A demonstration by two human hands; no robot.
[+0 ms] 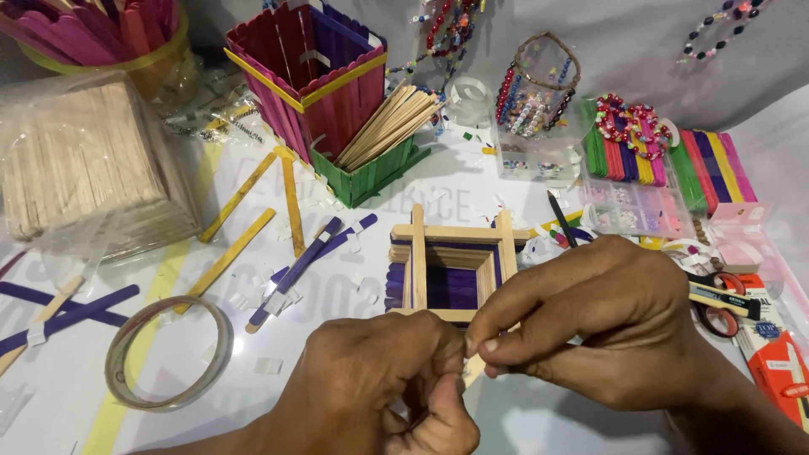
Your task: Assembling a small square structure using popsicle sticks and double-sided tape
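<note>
While both hands meet low in the middle of the view, the left hand [379,383] and the right hand [590,324] pinch together on one plain wooden stick [474,368]; only its pale end shows between the fingers, and I cannot tell if a small tape piece is there too. The fingers of both hands are narrow and closed on this stick, thumb against forefinger.

Just behind the hands, the square frame of sticks [451,265] lies flat on the worktop [50,396], with purple sticks as its floor; the right hand is very near its front edge, perhaps touching. I judge this as the main risk: a push forward of the knuckles can shift the frame or open its glued layers; the held stick can also slip or turn, because the grip covers so little of it.

To the right, the room is poor; scissors [716,303], a red box [779,362] and a clear bead tray [632,206] stand close, and a wide elbow move can sweep them. To the left, loose purple and yellow sticks and the tape ring [168,354] lie scattered with small white pieces; a sleeve can drag them. The tall stick box [312,76] and the green holder [371,173] are well apart behind. The best open room is the bare strip near the front edge, left of the hands.
</note>
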